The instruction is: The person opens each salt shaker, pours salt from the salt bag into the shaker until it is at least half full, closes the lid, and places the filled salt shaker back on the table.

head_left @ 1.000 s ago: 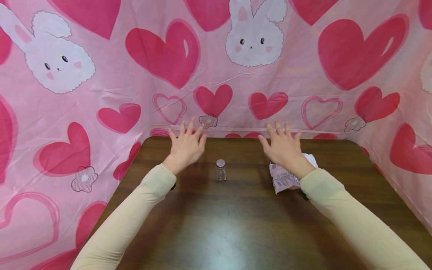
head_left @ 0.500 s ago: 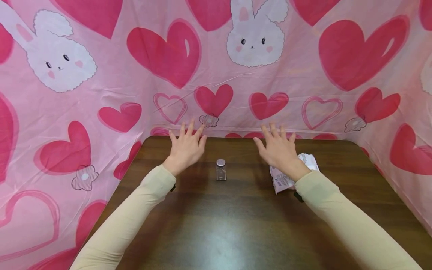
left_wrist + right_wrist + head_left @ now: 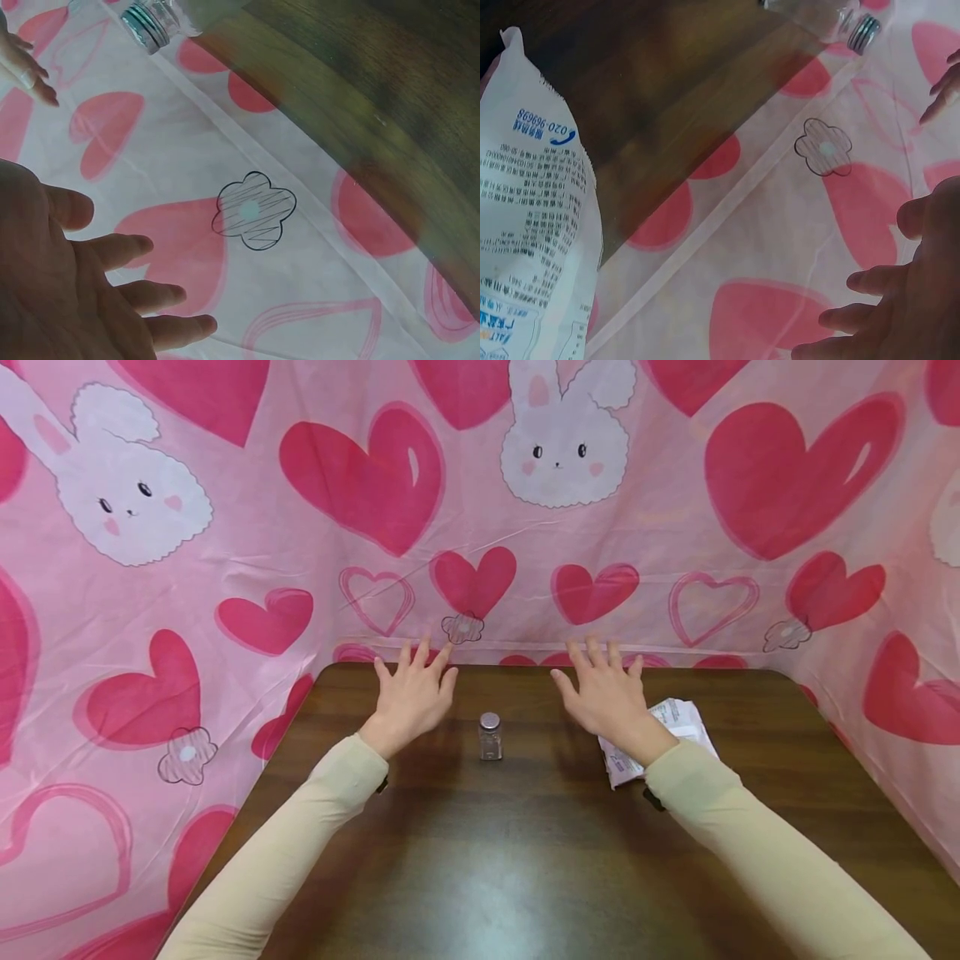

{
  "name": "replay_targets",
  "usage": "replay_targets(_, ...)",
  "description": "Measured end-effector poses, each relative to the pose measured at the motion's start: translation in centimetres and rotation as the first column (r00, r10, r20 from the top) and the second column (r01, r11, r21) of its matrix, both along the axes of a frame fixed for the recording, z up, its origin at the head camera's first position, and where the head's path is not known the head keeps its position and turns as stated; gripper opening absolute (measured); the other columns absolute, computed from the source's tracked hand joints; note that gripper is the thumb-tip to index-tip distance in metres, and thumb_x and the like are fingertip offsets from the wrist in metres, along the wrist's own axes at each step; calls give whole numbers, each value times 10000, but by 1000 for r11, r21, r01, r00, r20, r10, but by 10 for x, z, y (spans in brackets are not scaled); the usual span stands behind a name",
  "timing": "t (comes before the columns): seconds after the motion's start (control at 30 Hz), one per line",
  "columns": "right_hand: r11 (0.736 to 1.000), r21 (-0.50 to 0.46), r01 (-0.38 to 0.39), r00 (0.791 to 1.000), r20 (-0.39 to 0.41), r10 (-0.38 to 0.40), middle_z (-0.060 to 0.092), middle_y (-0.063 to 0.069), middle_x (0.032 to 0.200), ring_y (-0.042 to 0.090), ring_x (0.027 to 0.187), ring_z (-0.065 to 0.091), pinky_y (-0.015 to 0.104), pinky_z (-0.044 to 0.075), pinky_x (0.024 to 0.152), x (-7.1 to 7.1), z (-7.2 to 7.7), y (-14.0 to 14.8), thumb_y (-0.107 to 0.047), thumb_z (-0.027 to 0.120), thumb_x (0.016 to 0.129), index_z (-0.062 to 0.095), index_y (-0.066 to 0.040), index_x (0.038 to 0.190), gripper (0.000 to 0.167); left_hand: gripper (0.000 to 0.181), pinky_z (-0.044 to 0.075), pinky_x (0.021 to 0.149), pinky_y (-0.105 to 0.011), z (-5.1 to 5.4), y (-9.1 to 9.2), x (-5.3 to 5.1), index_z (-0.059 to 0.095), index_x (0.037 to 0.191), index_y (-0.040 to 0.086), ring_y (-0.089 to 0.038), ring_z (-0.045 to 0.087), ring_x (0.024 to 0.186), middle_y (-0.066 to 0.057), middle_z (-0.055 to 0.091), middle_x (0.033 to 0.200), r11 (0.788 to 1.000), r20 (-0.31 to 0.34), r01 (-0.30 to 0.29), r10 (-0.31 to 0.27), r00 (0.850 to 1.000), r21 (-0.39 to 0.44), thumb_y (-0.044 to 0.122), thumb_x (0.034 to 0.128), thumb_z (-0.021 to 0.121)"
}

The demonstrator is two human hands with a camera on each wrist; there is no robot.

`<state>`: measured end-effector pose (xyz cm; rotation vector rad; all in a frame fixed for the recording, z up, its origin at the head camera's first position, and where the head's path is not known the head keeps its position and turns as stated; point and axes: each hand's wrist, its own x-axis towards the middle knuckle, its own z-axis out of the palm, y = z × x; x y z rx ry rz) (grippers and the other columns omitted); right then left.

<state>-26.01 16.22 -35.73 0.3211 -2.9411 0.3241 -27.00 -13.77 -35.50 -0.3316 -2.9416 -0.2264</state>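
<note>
In the head view my left hand (image 3: 411,697) hovers with spread fingers over the far left part of the table, holding nothing. My right hand (image 3: 609,700) is spread in the same way on the right, also holding nothing. Between them, a little nearer to me, a small glass shaker (image 3: 491,740) with a silver metal cap stands upright on the table. A white printed plastic packet (image 3: 686,722) lies partly hidden under my right hand and wrist. The right wrist view shows the packet (image 3: 536,217) up close, with lines of printed characters and a phone number.
A dark brown wooden table (image 3: 480,852) carries these things. Behind it and along both sides hangs a pink cloth (image 3: 465,510) with red hearts and white rabbits. Dark bands with small devices sit under both sleeve cuffs.
My right hand has moved left, towards the shaker, and slightly nearer, so more of the packet shows. The left hand has barely moved. Shaker and packet stay in place.
</note>
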Motion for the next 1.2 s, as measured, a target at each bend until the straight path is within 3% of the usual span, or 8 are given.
replay_targets(0.37,1000,1,-6,1000,4,6,236,217,1702,514,1553,113,806,35,1129,1,-5,-8,-533,412,1081,288,-137,1670,721,602,36,1123,-813,-3,-3,4,350,1661,249,-430,134,1576,-137,202,1731,1000,32,1,-2,1000,11,478,1103,350)
replay_targets(0.8,1000,5,-29,1000,3,29,259,208,1699,501,1550,156,813,67,1122,2,-10,-20,-540,436,1070,313,-140,1664,726,586,69,1134,-801,-14,-4,8,393,1643,221,-454,227,1547,-156,251,1714,1000,48,12,-13,999,25,421,1093,422)
replay_targets(1.2,998,-11,-57,998,11,57,230,195,1712,487,1557,142,815,78,1120,4,-6,-31,-524,423,1083,307,-144,1667,705,604,222,1176,-695,-21,-5,11,454,1604,132,-463,321,1507,-209,361,1654,996,29,51,-53,998,72,364,1058,569)
